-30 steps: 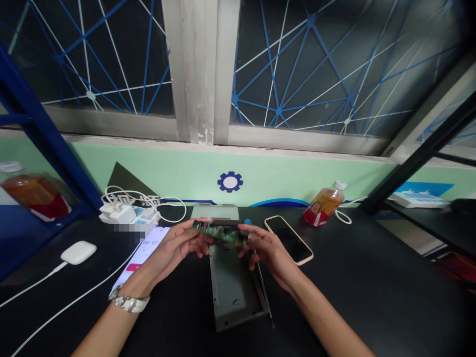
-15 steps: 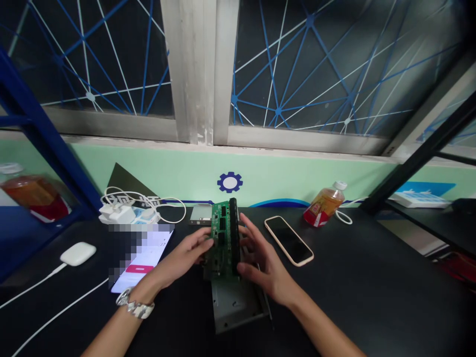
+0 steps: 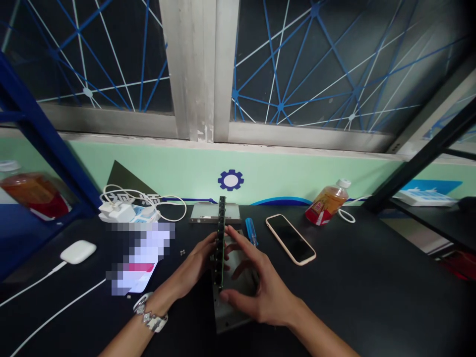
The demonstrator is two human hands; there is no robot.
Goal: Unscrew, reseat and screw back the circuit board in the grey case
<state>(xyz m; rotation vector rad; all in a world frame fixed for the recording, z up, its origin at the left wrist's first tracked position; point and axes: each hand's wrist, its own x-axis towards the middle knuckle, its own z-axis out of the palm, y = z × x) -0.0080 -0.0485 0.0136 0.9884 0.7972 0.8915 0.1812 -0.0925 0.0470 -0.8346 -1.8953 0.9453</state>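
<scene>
A circuit board (image 3: 220,243) stands almost edge-on in the middle of the view, its black connector edge towards me. My left hand (image 3: 199,263) closes on its left face, the fingertips partly hidden behind it. On the other side my right hand (image 3: 260,285) curves round, thumb at the near lower corner and index finger at the upper part of the board. Under the board and my right hand lies a grey metal plate (image 3: 232,317). Just beyond my right fingers is a blue-handled screwdriver (image 3: 251,231), its shaft partly hidden.
Behind the board sits a light metal part (image 3: 199,213). A phone in a beige case (image 3: 290,239) and a drink bottle (image 3: 327,203) are to the right. At left are a lit phone (image 3: 145,263), a white earbud case (image 3: 78,252), a power strip (image 3: 141,214) and small screws (image 3: 182,252).
The board has turned from showing its green face to nearly edge-on and shifted slightly left. Both hands have moved with it. The screwdriver and small screws have come into view.
</scene>
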